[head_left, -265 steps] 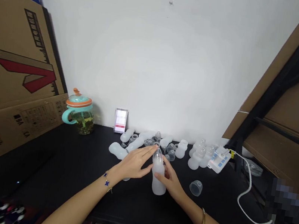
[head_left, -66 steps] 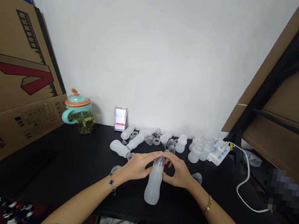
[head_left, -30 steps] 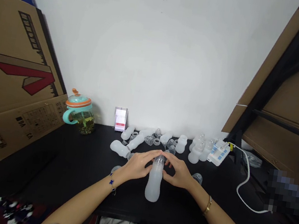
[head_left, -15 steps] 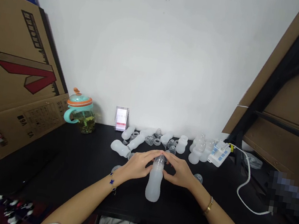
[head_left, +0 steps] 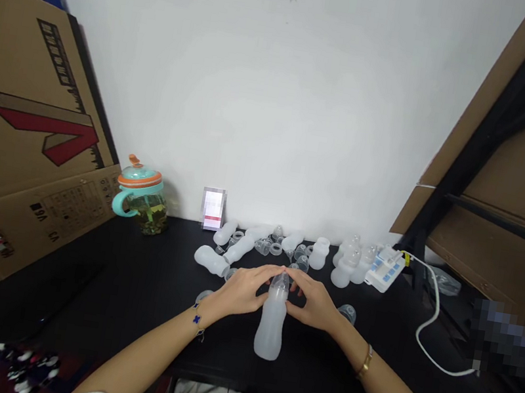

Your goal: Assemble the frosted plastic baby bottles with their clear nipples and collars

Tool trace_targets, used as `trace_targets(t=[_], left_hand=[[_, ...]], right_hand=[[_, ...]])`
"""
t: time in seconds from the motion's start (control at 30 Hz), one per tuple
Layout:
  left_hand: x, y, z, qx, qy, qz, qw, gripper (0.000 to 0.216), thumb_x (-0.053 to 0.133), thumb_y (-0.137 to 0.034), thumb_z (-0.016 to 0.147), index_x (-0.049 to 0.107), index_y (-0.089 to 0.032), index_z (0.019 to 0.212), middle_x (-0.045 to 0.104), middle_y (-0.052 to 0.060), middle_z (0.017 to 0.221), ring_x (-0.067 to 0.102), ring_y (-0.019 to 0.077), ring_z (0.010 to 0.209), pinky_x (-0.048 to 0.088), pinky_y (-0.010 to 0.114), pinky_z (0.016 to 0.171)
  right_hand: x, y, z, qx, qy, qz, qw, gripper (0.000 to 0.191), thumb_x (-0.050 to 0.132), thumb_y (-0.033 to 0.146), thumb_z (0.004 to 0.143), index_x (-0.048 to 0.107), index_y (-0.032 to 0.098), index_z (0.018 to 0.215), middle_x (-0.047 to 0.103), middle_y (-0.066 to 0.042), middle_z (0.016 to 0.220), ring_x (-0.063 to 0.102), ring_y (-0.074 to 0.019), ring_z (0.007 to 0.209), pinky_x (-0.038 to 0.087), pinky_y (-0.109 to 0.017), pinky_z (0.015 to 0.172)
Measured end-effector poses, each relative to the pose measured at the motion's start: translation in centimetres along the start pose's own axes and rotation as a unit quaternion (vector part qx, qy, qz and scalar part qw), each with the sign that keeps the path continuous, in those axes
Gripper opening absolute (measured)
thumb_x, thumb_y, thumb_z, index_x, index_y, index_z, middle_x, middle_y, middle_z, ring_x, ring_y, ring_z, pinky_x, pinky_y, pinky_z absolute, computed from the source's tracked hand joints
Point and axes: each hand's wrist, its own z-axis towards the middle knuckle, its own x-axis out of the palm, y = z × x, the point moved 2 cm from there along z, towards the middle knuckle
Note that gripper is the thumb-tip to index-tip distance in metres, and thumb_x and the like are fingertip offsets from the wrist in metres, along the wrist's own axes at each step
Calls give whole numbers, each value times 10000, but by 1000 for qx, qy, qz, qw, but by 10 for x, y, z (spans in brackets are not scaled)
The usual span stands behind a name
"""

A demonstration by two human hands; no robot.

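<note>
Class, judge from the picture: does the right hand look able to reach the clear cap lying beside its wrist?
Probably yes: nothing visible blocks the clear cap, though the right hand would first have to leave the bottle.

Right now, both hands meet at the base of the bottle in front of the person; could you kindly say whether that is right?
Not quite: the head view shows the left hand and right hand meeting at the top of the bottle, by its clear cap, not at its base.
</note>
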Motion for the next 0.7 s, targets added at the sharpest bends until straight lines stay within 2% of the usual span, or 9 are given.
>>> trace_targets(t=[0.13,0.37,0.7], left_hand=[[0,0,1,-13,16,7,1000,722,586,-112,848,346,-330,1494,570,24,1427,680,204,1109,601,341,899],[-3,2,2,-12,41,7,999,757,612,-105,833,344,-341,1500,552,1,1451,656,208,1154,570,354,970],[-2,6,3,-33,55,-37,997,763,620,-98,817,359,-352,1487,559,3,1433,690,157,937,591,318,872]], right_hand=[[1,-1,0,10,5,4,1000,632,656,300,859,418,271,1444,630,-89,1270,622,-154,763,570,-293,664],[2,-5,0,16,16,0,1000,646,656,351,877,398,273,1464,630,-97,1261,611,-158,753,565,-302,655],[5,-8,-2,24,26,-5,999,644,647,360,889,387,277,1472,641,-91,1210,617,-157,737,553,-286,628]])
